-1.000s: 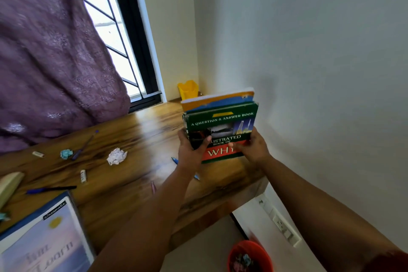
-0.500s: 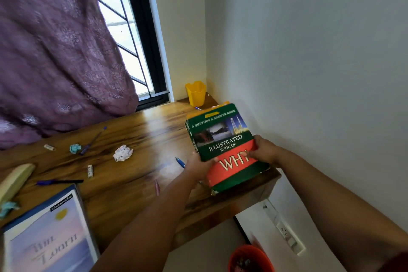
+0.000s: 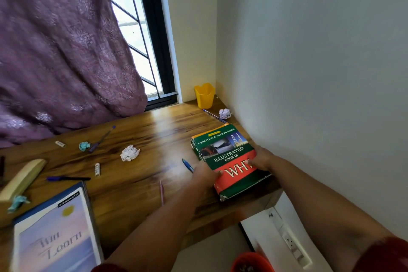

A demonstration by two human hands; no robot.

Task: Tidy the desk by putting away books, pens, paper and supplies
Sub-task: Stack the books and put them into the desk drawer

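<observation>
The green and red hardcover book (image 3: 229,159), with "ILLUSTRATED BOOK OF WHY" on its cover, lies flat on the wooden worktop (image 3: 141,183) at its right end, close beside the white wall (image 3: 309,73). Its long axis runs from the near edge of the worktop away toward the far corner, turned a little to the left, and the title reads from the person's side. An orange-edged book (image 3: 223,126) shows from under its far end. The left hand (image 3: 205,175) holds the left edge of the book, the thumb on the cover and the fingers curled under the side. The right hand (image 3: 261,159) holds the right edge in the same way, with its thumb on the red band. A blue pen (image 3: 187,165) lies just beside the left hand, and a thin pink pencil (image 3: 161,192) lies nearer to the person. In the far corner stands a yellow plastic pen holder (image 3: 204,95), with another pen (image 3: 214,115) and a crumpled ball of paper (image 3: 224,113) near it. A second white paper ball (image 3: 129,153), a small teal wad (image 3: 84,146), a purple pen (image 3: 101,139) and two short erasers (image 3: 97,169) are scattered on the glossy, grained wood. At the left lie a dark blue pen (image 3: 66,178), a cream book (image 3: 22,178) and a large pale softcover book (image 3: 55,238).
</observation>
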